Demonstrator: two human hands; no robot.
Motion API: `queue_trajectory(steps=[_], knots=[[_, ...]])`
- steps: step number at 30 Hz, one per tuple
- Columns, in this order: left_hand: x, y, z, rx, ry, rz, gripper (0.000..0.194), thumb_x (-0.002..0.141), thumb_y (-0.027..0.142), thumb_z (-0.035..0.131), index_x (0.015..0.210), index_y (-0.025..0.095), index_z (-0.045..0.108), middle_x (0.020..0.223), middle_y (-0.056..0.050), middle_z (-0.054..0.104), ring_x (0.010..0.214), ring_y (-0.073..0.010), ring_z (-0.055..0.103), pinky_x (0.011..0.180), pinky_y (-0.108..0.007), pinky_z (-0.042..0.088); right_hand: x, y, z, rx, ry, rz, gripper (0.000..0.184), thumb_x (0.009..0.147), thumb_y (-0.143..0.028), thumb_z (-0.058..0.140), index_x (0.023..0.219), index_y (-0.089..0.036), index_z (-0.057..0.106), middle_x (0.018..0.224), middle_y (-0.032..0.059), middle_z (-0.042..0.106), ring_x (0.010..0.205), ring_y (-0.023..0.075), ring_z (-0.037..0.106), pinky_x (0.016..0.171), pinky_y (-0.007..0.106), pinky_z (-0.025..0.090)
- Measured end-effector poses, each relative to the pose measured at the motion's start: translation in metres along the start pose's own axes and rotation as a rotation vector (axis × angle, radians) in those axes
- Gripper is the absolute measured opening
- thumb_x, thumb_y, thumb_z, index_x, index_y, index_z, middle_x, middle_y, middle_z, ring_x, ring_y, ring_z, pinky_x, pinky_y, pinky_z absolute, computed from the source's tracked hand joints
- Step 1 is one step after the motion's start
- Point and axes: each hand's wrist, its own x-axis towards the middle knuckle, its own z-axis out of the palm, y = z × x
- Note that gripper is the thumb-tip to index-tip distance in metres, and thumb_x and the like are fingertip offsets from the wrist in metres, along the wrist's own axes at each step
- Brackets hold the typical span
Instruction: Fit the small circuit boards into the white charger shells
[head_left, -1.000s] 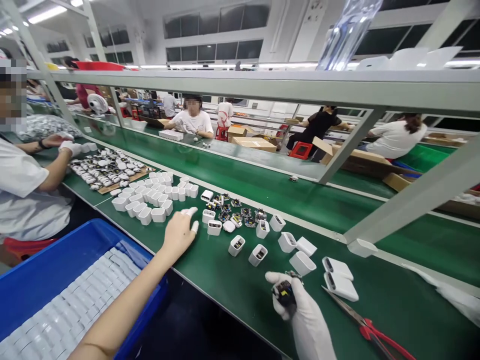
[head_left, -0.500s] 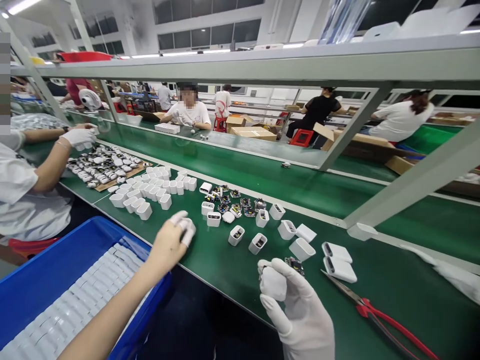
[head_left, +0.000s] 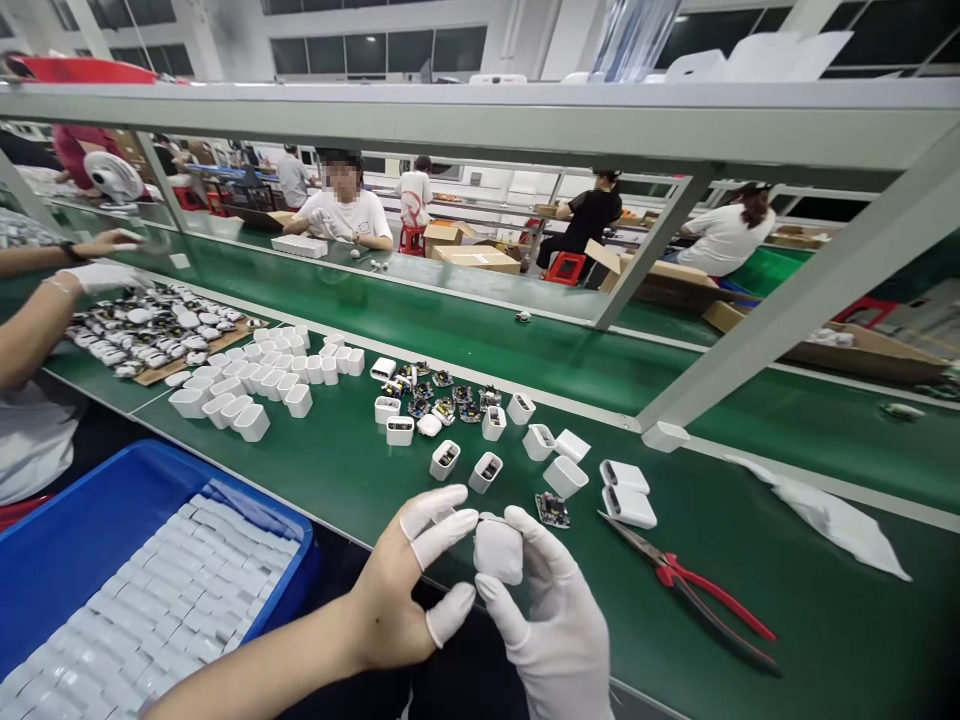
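Observation:
My gloved right hand (head_left: 559,610) grips a white, rounded-square plastic piece (head_left: 498,552) between thumb and fingers, above the bench's near edge. My left hand (head_left: 409,575), wearing white finger cots, is just left of that piece. Its thumb and fingers are spread apart; whether a fingertip touches the piece, I cannot tell. Beyond my hands stand white plastic housings (head_left: 487,470) with circuit boards inside, and a loose circuit board (head_left: 553,510) lies to the right. Further back is a cluster of bare circuit boards (head_left: 442,408).
Long-nose pliers (head_left: 686,580) with red handles lie at right, near two white housings (head_left: 630,505) on their sides. Several empty white shells (head_left: 251,422) stand at left. A blue bin (head_left: 300,560) holds rows of white pieces. A co-worker's gloved hand (head_left: 105,278) reaches over parts at far left.
My left hand has moved right, from over the bench to beside the white piece. My right hand still holds that piece. The view has turned somewhat to the right.

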Motion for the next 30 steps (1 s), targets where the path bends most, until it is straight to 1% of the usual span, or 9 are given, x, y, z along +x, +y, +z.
queue_trajectory(steps=[2, 7, 10, 12, 15, 17, 22, 27, 30], knots=[[-0.002, 0.011, 0.003, 0.018, 0.017, 0.049, 0.063, 0.084, 0.012, 0.054, 0.145, 0.013, 0.036, 0.142, -0.019, 0.046, 0.134, -0.0298, 0.043, 0.110, -0.046, 0.042, -0.002, 0.002, 0.006, 0.052, 0.053, 0.018, 0.047, 0.075, -0.026, 0.079, 0.120, -0.029, 0.063, 0.114, 0.0084, 0.072, 0.103, 0.0252, 0.070, 0.090, 0.036, 0.059], [-0.011, 0.023, 0.019, 0.327, 0.045, 0.057, 0.072, 0.082, 0.005, 0.051, 0.149, 0.003, 0.027, 0.144, -0.024, 0.044, 0.139, -0.0339, 0.035, 0.111, -0.050, 0.039, -0.010, 0.012, 0.014, -0.012, 0.159, 0.054, 0.046, 0.072, -0.032, 0.081, 0.115, -0.027, 0.066, 0.112, 0.0097, 0.072, 0.102, 0.0268, 0.070, 0.091, 0.040, 0.058], [-0.014, 0.021, 0.021, 0.387, 0.014, 0.058, 0.074, 0.082, 0.006, 0.052, 0.151, 0.004, 0.024, 0.143, -0.024, 0.046, 0.139, -0.0343, 0.035, 0.109, -0.051, 0.041, -0.013, 0.017, 0.011, -0.090, 0.154, 0.076, 0.046, 0.072, -0.035, 0.080, 0.116, -0.026, 0.066, 0.114, 0.0102, 0.072, 0.104, 0.0272, 0.069, 0.093, 0.042, 0.057], [-0.014, 0.016, 0.018, 0.329, -0.024, 0.037, 0.073, 0.083, 0.008, 0.053, 0.151, 0.009, 0.026, 0.142, -0.020, 0.049, 0.137, -0.0320, 0.039, 0.108, -0.049, 0.043, -0.012, 0.018, 0.008, -0.109, 0.136, 0.098, 0.047, 0.073, -0.035, 0.080, 0.117, -0.026, 0.066, 0.115, 0.0103, 0.071, 0.104, 0.0269, 0.069, 0.093, 0.041, 0.057], [-0.012, 0.003, 0.007, 0.180, -0.067, -0.078, 0.065, 0.086, 0.012, 0.053, 0.147, 0.021, 0.033, 0.141, -0.013, 0.051, 0.132, -0.0264, 0.046, 0.108, -0.045, 0.045, -0.005, 0.017, 0.003, -0.004, 0.083, 0.186, 0.050, 0.073, -0.037, 0.080, 0.118, -0.024, 0.065, 0.117, 0.0110, 0.070, 0.104, 0.0272, 0.069, 0.090, 0.039, 0.059], [-0.010, -0.007, 0.000, 0.180, -0.068, -0.192, 0.063, 0.087, 0.015, 0.054, 0.146, 0.024, 0.034, 0.141, -0.012, 0.051, 0.131, -0.0263, 0.047, 0.108, -0.046, 0.044, 0.001, 0.016, -0.002, 0.093, 0.047, 0.277, 0.052, 0.074, -0.040, 0.079, 0.121, -0.022, 0.063, 0.117, 0.0112, 0.071, 0.104, 0.0270, 0.069, 0.091, 0.039, 0.058], [-0.006, -0.028, -0.004, 0.289, -0.184, -0.506, 0.074, 0.074, 0.030, 0.074, 0.138, 0.018, 0.039, 0.134, -0.016, 0.052, 0.122, -0.0339, 0.052, 0.099, -0.053, 0.047, 0.014, 0.020, -0.014, 0.136, 0.037, 0.389, 0.062, 0.074, -0.044, 0.078, 0.128, -0.022, 0.056, 0.121, 0.0106, 0.068, 0.109, 0.0261, 0.065, 0.097, 0.040, 0.053], [-0.005, -0.029, 0.012, 0.272, -0.229, -0.527, 0.048, 0.075, 0.023, 0.071, 0.118, 0.018, 0.051, 0.110, -0.009, 0.063, 0.099, -0.0268, 0.061, 0.087, -0.044, 0.051, 0.016, 0.027, -0.014, -0.025, -0.016, 0.351, 0.059, 0.072, -0.046, 0.079, 0.121, -0.020, 0.061, 0.118, 0.0117, 0.068, 0.106, 0.0285, 0.065, 0.095, 0.045, 0.052], [-0.005, -0.028, 0.022, 0.364, -0.226, -0.533, 0.037, 0.076, 0.025, 0.072, 0.108, 0.018, 0.054, 0.093, -0.006, 0.064, 0.086, -0.0252, 0.061, 0.078, -0.042, 0.050, 0.014, 0.028, -0.012, -0.061, -0.040, 0.369, 0.054, 0.073, -0.049, 0.077, 0.116, -0.018, 0.064, 0.115, 0.0128, 0.069, 0.103, 0.0292, 0.066, 0.095, 0.047, 0.051]])
